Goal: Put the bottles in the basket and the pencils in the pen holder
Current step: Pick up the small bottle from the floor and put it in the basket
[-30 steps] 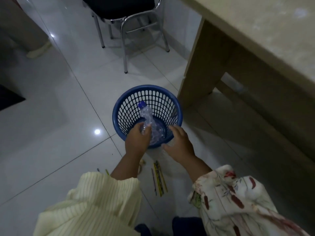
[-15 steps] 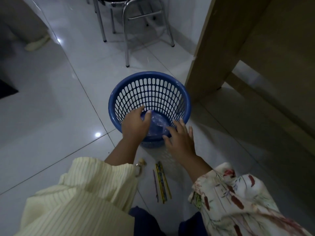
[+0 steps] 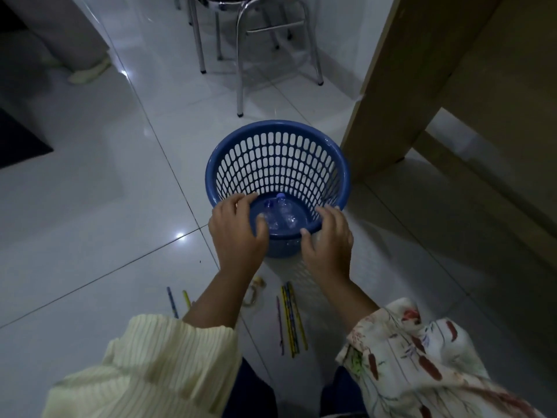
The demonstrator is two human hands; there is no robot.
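The chair (image 3: 256, 31) is cut off at the far edge; the left hand (image 3: 238, 233) hides the basket (image 3: 277, 164) near rim partly.

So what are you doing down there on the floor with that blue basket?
A person is tidying up. Both hands rest at the near rim of the blue basket: the left hand on the left side and the right hand on the right. Two clear bottles with blue caps already lie at the bottom of it. The pencils are not yet picked up; they lie on the tile floor between the arms, with two more near the left sleeve. No pen holder is in view.
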